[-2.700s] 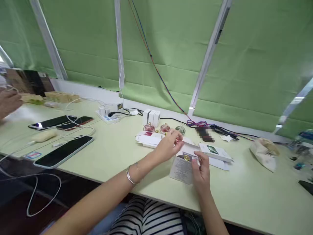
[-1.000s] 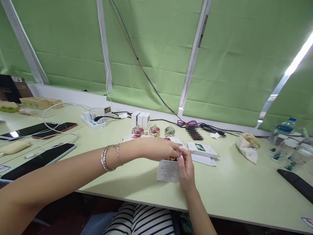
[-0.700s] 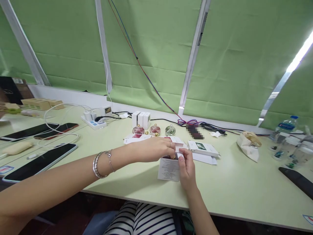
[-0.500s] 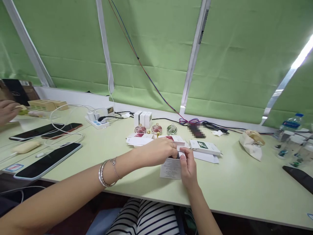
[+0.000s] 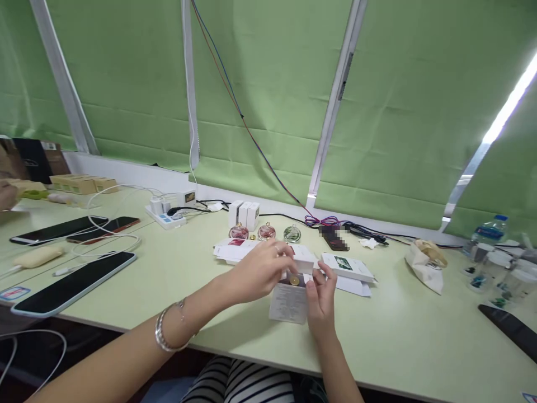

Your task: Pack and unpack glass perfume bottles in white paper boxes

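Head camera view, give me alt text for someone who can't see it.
A person's right hand holds a printed box, a gold piece showing at its top, while the left hand is beside the opening. Behind are three round bottles, two red, one green; phones lie at left.

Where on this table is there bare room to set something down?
The widest bare patch of table lies between the right hand, the cloth bag and the dark flat object at far right. Another lies between the blue-edged phone and the left hand. Behind both hands, round bottles, white boxes and cables crowd it.
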A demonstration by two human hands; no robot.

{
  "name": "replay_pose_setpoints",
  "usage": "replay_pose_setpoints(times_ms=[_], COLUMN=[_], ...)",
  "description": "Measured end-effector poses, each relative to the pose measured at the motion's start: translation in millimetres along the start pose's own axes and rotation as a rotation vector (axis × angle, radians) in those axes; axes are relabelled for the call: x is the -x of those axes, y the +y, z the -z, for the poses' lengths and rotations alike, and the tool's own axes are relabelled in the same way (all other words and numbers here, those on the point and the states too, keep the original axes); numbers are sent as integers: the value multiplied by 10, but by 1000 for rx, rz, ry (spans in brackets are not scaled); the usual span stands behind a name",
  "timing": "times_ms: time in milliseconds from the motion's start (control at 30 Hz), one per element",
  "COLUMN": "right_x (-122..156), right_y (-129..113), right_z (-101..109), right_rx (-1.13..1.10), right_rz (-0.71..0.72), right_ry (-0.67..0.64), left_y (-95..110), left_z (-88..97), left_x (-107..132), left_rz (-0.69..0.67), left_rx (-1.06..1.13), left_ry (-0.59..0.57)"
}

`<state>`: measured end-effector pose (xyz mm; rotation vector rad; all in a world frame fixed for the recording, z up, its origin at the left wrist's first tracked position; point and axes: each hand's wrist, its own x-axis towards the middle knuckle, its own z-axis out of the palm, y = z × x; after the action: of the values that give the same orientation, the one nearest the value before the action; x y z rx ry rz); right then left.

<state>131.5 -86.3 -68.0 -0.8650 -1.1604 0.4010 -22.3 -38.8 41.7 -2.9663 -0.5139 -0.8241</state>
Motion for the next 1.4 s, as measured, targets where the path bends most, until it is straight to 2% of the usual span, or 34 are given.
replay_pose_setpoints(times_ms=[67, 133, 233, 367, 533, 633, 1033, 1267, 1400], right_x=[-9, -22, -41, -48, -51, -58, -54, -53, -64], right_y=[-24, -38, -36, -35, -43, -35, -23, -48, -49], right_z=[-5, 18, 68, 83, 65, 76, 109, 87, 84], right_rx=[-40, -8, 85, 166, 194, 186, 121, -66, -76], right_rz=[-33, -16, 100, 143, 208, 230, 157, 19, 21], right_ry=[-23, -66, -64, -24, -24, -48, -68, -44, -53], left_y=[-62, -89, -59, 18, 28, 13, 29, 70, 99], left_z=[-73, -169, -269, -274, -278, -309, -439, -384, -363], left_x=[106, 196, 271, 297, 278, 280, 375, 242, 124], left_rz=[183, 300, 333, 287, 331, 274, 211, 229, 222], left_rx=[190, 371, 507, 601, 525, 477, 243, 291, 330], left_ry=[148, 156, 63, 46, 115, 118, 92, 110, 92])
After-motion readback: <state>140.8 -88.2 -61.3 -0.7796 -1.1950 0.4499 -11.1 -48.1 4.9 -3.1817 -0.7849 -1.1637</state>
